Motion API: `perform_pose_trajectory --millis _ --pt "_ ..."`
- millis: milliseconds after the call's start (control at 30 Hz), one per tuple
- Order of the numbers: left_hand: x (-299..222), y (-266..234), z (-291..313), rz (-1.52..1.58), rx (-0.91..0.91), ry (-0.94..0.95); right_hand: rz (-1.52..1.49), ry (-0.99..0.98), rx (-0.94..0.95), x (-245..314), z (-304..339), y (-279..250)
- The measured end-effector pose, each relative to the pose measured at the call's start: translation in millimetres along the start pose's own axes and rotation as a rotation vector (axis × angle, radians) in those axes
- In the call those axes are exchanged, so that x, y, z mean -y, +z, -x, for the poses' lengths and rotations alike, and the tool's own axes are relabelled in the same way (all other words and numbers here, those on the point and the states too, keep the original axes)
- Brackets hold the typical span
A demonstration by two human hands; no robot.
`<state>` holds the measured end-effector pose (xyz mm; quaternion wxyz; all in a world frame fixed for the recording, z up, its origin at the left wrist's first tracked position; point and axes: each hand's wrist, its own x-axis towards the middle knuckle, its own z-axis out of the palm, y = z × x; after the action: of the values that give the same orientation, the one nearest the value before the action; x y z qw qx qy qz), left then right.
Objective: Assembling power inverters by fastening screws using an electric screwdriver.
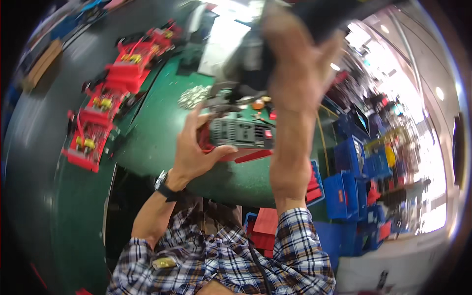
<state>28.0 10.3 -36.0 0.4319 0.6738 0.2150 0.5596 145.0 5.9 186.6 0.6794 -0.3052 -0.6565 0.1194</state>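
My left hand (191, 152) grips the left end of a boxy device (241, 133) on the green worktable, thumb along its near edge. The device has a dark grey top with vent slots, a small red switch and red sides. My right hand (301, 64) is raised high over the device's right end, smeared by motion. Its fingers appear wrapped round a dark tool (260, 59), too blurred to name its kind. A metal part of it reaches down toward the device's far left. My right forearm hides the device's right end.
A pile of small pale metal parts (194, 97) lies behind the device, with small orange and red pieces (258, 104) beside it. Several red housings with wiring (93, 132) form a row at the left. Blue bins (341, 194) stand at the right. Red parts (265, 226) sit below the table edge.
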Motion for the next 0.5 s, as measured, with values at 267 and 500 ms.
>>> perform_pose_trajectory --millis 267,500 --pt "64 -17 32 -0.047 0.036 0.071 -0.025 -0.188 -0.442 2 -45 -61" --pt "64 -32 59 -0.129 0.066 0.085 0.35 -0.018 -0.309 5 -28 -156"
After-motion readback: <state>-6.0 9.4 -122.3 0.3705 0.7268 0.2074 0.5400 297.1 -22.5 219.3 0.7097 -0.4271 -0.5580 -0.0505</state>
